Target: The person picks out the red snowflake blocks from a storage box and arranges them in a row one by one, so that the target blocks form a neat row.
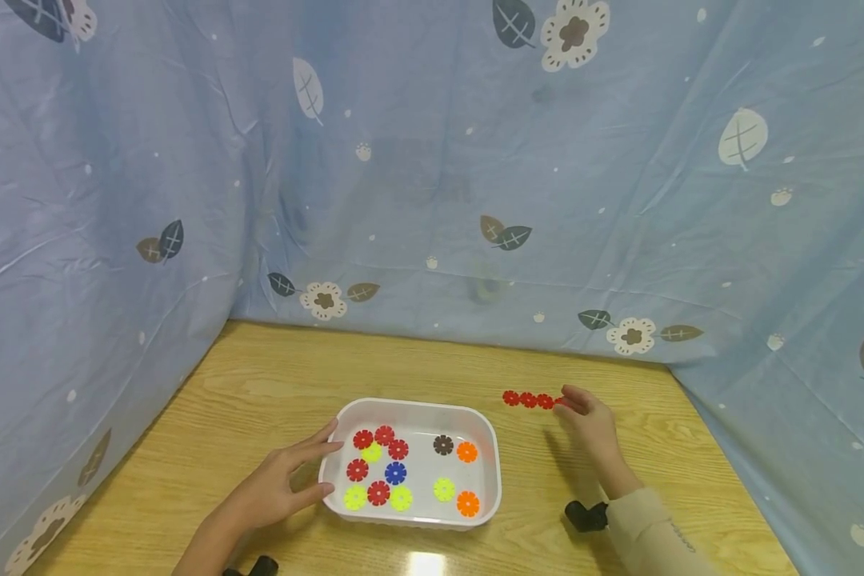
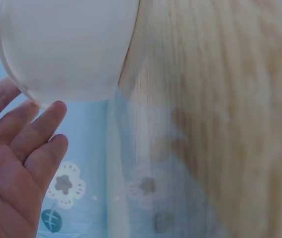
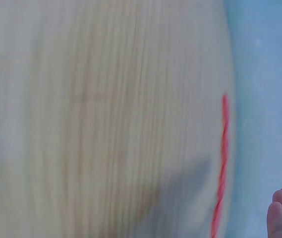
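The nearer right hand [image 1: 592, 430] pinches a red chain [image 1: 529, 400] running toward 9 o'clock; left hand [image 1: 277, 486], spread, touches a white tray [image 1: 428, 418].

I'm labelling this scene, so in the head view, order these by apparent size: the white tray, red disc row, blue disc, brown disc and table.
Largest to smallest:
1. Table
2. White tray
3. Red disc row, going by its visible part
4. Blue disc and brown disc: too alike to rank
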